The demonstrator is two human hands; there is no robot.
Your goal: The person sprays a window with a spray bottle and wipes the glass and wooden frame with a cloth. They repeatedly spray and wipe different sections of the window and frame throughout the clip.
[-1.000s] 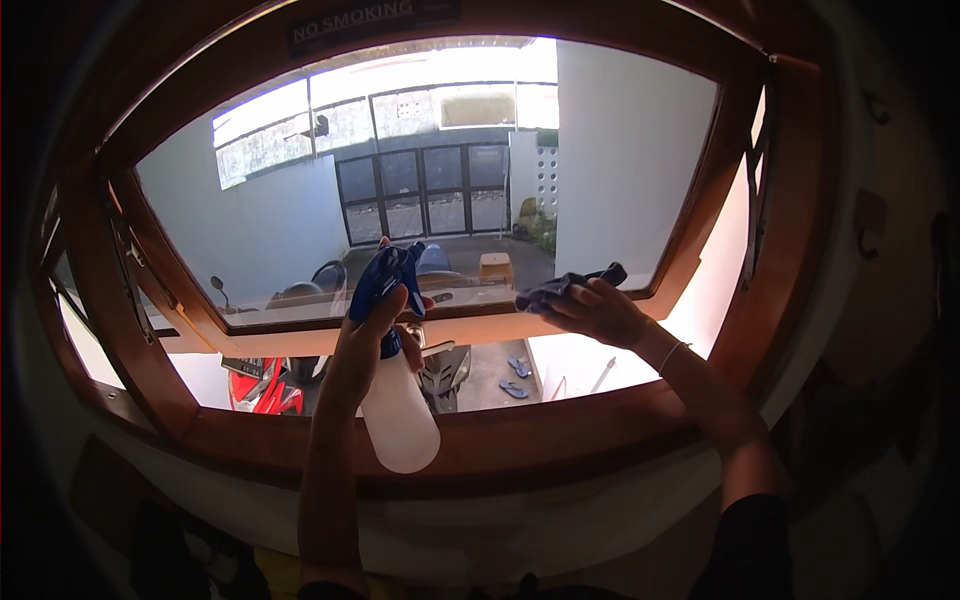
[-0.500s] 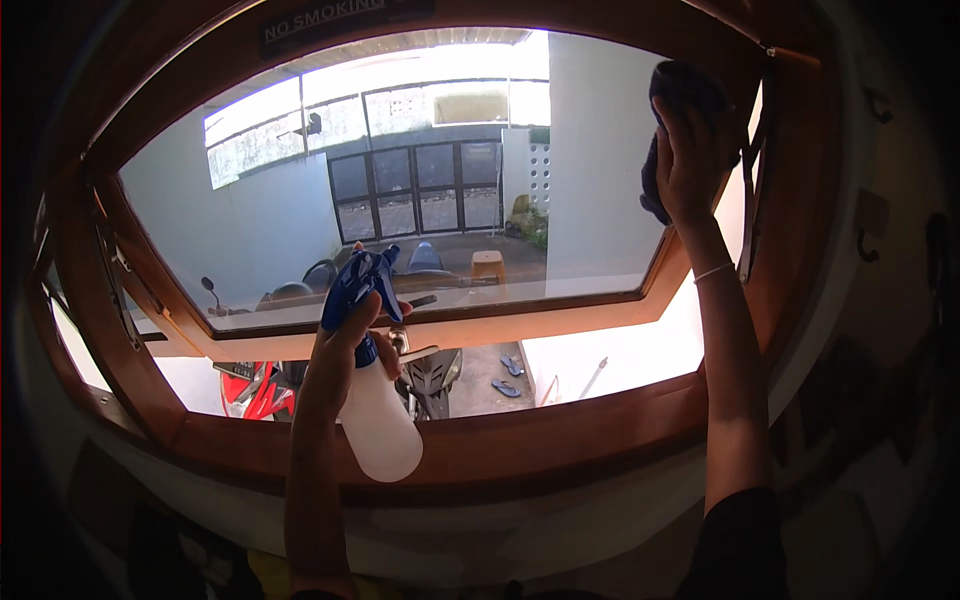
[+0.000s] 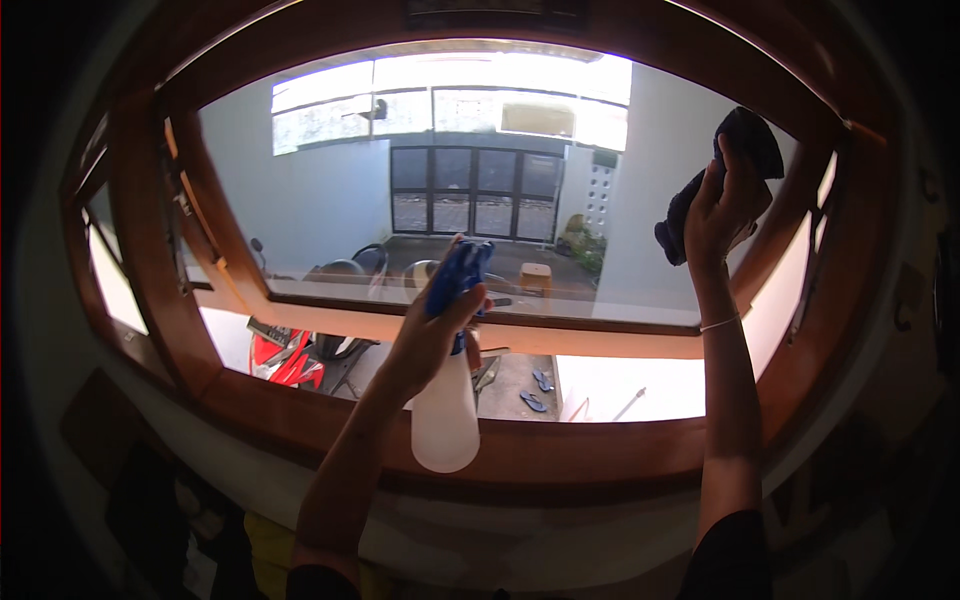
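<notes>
Your left hand (image 3: 425, 335) is wrapped tight around the neck of a spray bottle (image 3: 446, 420), fingers up at its blue trigger head (image 3: 458, 275). The white body of the bottle hangs below your fist, so its long axis runs nearly straight up and down, tipped a little to the right at the top, with the nozzle toward the glass. Your right hand (image 3: 720, 205) is closed on a dark cloth (image 3: 745, 150), which is bunched in your palm and spills out above and to the left of your fingers.

The cloth sits high at the right side of the window pane (image 3: 330, 200), close to the upper right corner of the wooden frame (image 3: 600, 450), and appears to press against the glass there, though contact cannot be confirmed. The bottle is lower and nearer the middle, level with the wooden crossbar (image 3: 600, 340) that splits the window. So the two hands are well apart: the cloth lies up and to the right of the bottle, and your right arm is stretched nearly upright to reach it.

Most of the glass lies left of the cloth and above the bottle. Your right hand is nearer the right edge; your left is nearer the centre and the left half. Through the pane you see a red motorbike (image 3: 280, 355) and a yard.
</notes>
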